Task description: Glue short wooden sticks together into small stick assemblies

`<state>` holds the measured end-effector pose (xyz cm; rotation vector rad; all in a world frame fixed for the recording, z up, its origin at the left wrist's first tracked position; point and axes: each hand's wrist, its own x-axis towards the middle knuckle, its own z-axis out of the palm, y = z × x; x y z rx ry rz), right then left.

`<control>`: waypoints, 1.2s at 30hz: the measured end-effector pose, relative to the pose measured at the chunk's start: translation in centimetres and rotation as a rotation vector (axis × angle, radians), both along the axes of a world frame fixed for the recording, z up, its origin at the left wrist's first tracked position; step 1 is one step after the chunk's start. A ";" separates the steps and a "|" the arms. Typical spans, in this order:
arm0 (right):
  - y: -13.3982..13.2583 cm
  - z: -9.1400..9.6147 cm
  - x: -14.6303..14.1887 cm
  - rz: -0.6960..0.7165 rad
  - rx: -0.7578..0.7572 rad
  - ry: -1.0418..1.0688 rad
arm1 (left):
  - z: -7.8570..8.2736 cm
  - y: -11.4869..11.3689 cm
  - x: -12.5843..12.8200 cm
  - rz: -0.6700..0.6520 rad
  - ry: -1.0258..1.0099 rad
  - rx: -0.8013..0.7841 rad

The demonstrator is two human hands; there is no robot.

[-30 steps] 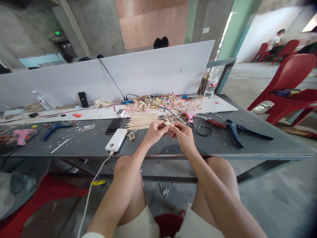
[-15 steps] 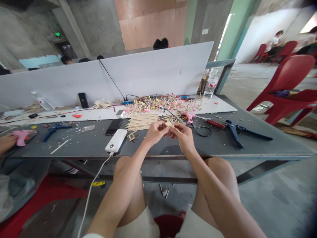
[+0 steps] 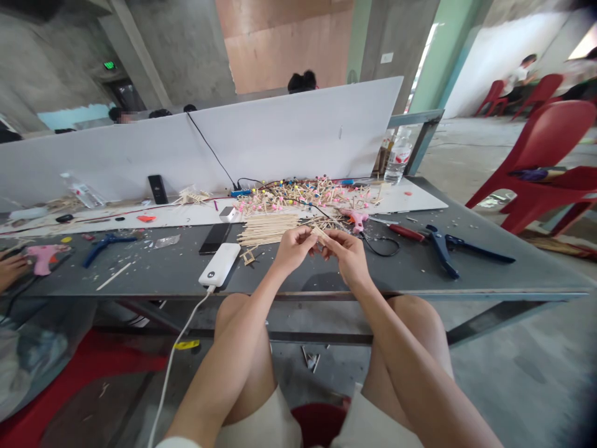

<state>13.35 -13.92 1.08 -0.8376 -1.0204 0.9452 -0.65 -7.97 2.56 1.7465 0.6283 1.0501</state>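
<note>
A small pale wooden piece (image 3: 318, 232) is sitting between the person's two hands, being held up over the near part of the grey table (image 3: 280, 280), its lower side partly hiding behind the fingers. The left hand (image 3: 293, 250) is pinching it from the left between thumb and forefinger, and the right hand (image 3: 349, 254) is pinching it from the right in the same way; the other fingers are curling underneath, and how they are pressing there I cannot tell. Just beyond the left hand, a row of wooden sticks (image 3: 267, 230) is lying side by side, and a little stick frame (image 3: 249, 256) is resting nearer the edge. A white power bank (image 3: 221, 262) is lying left of that frame, a white cable (image 3: 171, 373) hanging from it, with a dark phone (image 3: 214, 239) lying just behind. Beyond the right hand, a pink glue gun (image 3: 357, 221) is resting on its side; farther right, a red-handled tool (image 3: 407, 233) and a blue hand tool (image 3: 441, 254) are lying close together. Behind the row, many short sticks with coloured tips (image 3: 310, 196) are heaping up before a white partition (image 3: 289, 140). At the far left, a co-worker's hand (image 3: 13, 271) is showing beside another pink glue gun (image 3: 43, 259)
</note>
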 end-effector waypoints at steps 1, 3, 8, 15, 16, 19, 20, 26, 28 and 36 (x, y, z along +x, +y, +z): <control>0.0 0.0 0.0 0.008 0.002 0.007 | 0.0 -0.1 0.0 0.012 0.001 0.006; -0.1 0.1 0.0 0.003 -0.002 0.009 | 0.2 -0.2 -0.1 0.016 0.003 0.012; 0.1 0.0 0.0 -0.019 -0.031 -0.049 | 0.5 -0.4 -0.4 -0.015 0.031 0.042; 0.1 0.0 -0.3 -0.044 -0.016 0.037 | -0.1 0.0 -0.1 0.073 0.046 0.060; 0.1 0.1 -0.4 -0.040 -0.016 0.045 | -0.1 0.0 -0.1 0.078 0.036 0.052; -0.1 0.1 -0.4 -0.046 -0.014 0.045 | 0.1 -0.1 -0.1 0.064 0.011 0.034; -0.1 0.1 -0.3 -0.050 -0.012 0.044 | 0.2 -0.2 -0.2 0.050 0.010 0.034; 0.3 -0.2 0.1 -0.073 -0.040 -0.005 | 0.2 -0.1 -0.4 -0.042 0.043 0.028; 0.3 -0.2 0.0 -0.082 -0.038 -0.027 | 0.0 0.0 -0.3 -0.038 0.031 0.033; 0.1 0.0 -0.3 -0.080 0.018 0.029 | -0.3 -0.2 0.3 0.041 -0.028 0.067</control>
